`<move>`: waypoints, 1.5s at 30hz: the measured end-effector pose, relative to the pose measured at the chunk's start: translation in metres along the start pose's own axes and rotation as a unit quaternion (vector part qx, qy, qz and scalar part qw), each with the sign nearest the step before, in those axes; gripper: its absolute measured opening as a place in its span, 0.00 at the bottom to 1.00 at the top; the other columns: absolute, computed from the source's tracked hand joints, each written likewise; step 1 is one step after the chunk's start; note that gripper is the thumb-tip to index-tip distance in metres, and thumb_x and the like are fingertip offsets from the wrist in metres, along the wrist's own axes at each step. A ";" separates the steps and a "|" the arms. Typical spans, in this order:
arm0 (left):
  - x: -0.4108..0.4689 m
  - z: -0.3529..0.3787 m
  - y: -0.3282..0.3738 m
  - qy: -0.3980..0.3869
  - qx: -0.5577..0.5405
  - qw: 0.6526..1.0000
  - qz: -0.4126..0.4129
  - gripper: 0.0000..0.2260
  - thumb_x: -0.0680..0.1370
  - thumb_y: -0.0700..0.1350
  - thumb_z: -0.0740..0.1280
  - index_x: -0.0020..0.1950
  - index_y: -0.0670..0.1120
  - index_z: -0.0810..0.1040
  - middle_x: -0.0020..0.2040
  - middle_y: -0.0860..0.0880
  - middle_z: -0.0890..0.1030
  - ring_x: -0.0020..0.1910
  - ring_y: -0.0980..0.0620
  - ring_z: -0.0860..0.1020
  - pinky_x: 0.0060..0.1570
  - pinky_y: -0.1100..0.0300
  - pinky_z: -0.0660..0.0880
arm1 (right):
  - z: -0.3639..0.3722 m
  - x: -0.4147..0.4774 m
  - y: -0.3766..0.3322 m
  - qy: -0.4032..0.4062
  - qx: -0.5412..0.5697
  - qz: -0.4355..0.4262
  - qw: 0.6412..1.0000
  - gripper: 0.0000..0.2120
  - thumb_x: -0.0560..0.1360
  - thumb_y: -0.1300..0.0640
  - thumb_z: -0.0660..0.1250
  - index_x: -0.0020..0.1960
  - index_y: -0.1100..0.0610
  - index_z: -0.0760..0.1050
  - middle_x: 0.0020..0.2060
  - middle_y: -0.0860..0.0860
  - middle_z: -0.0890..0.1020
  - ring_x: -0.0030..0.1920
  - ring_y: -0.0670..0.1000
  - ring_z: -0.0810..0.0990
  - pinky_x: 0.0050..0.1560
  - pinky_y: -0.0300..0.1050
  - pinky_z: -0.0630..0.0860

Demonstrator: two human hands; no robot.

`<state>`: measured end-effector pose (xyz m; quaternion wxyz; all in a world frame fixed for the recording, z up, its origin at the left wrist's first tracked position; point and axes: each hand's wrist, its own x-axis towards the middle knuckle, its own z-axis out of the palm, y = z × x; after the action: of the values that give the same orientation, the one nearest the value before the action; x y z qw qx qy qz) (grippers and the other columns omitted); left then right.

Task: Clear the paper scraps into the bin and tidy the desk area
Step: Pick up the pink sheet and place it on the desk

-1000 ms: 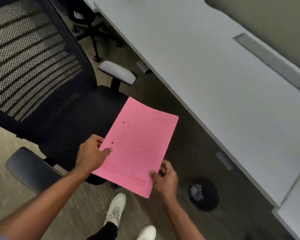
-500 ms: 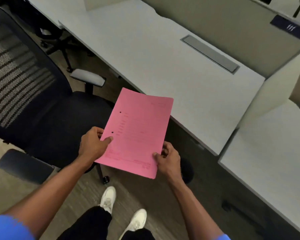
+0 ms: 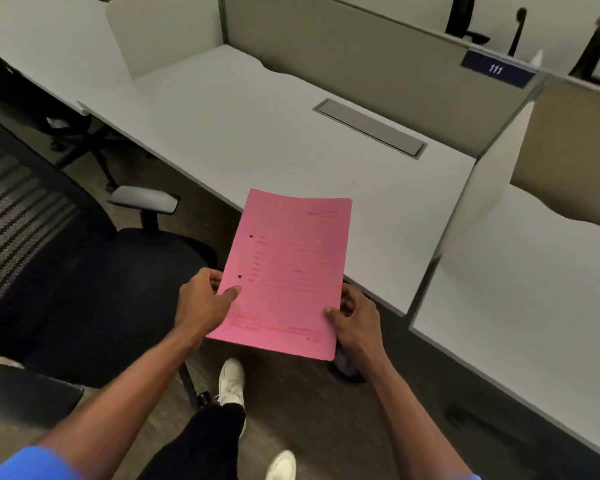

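Note:
A pink punched folder point(image 3: 288, 268) with faint printed lines is held flat between both hands, its far end over the front edge of the white desk point(image 3: 257, 133). My left hand point(image 3: 203, 299) grips its left edge, thumb on top. My right hand point(image 3: 355, 323) grips its lower right corner. The dark round bin point(image 3: 347, 370) on the floor is almost wholly hidden under my right hand and the folder.
A black mesh office chair point(image 3: 84, 271) with grey armrests stands at the left. A grey cable flap point(image 3: 369, 128) is set in the desk. Beige partitions back the desk; a divider panel point(image 3: 478, 209) separates a second desk point(image 3: 534, 306) at the right.
The view has swung up and right toward the desk. The folder has moved forward so its far end overlaps the desk edge. The bin, seen before with crumpled paper inside, is now mostly covered.

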<state>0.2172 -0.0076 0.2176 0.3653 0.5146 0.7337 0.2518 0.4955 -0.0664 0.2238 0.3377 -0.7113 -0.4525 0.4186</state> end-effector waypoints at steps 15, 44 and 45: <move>0.188 -0.039 0.016 -0.005 0.000 1.000 0.002 0.17 0.77 0.51 0.76 0.63 0.53 0.77 0.45 0.62 0.77 0.42 0.61 0.81 0.34 0.63 0.76 | 0.070 0.151 -0.076 0.006 -0.029 -0.003 1.000 0.21 0.79 0.54 0.74 0.69 0.44 0.72 0.59 0.41 0.82 0.57 0.48 0.85 0.61 0.55 0.84; 0.472 -0.015 0.127 -0.035 0.069 0.997 0.017 0.18 0.80 0.52 0.73 0.67 0.48 0.77 0.58 0.51 0.84 0.49 0.49 0.84 0.49 0.52 0.83 | 0.092 0.433 -0.148 -0.003 0.041 0.049 0.998 0.28 0.75 0.68 0.65 0.70 0.45 0.76 0.46 0.44 0.88 0.45 0.50 0.87 0.41 0.49 0.86; 0.485 -0.011 0.133 -0.033 0.072 0.997 0.013 0.17 0.80 0.52 0.73 0.66 0.47 0.78 0.58 0.50 0.84 0.49 0.49 0.84 0.50 0.51 0.83 | 0.092 0.449 -0.149 -0.009 0.036 0.047 0.998 0.29 0.75 0.68 0.65 0.71 0.45 0.76 0.46 0.43 0.88 0.45 0.50 0.87 0.41 0.50 0.87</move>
<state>0.1860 0.4941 0.1892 0.3480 0.5576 0.7304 0.1858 0.4667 0.4134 0.1827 0.3392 -0.7153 -0.4060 0.4566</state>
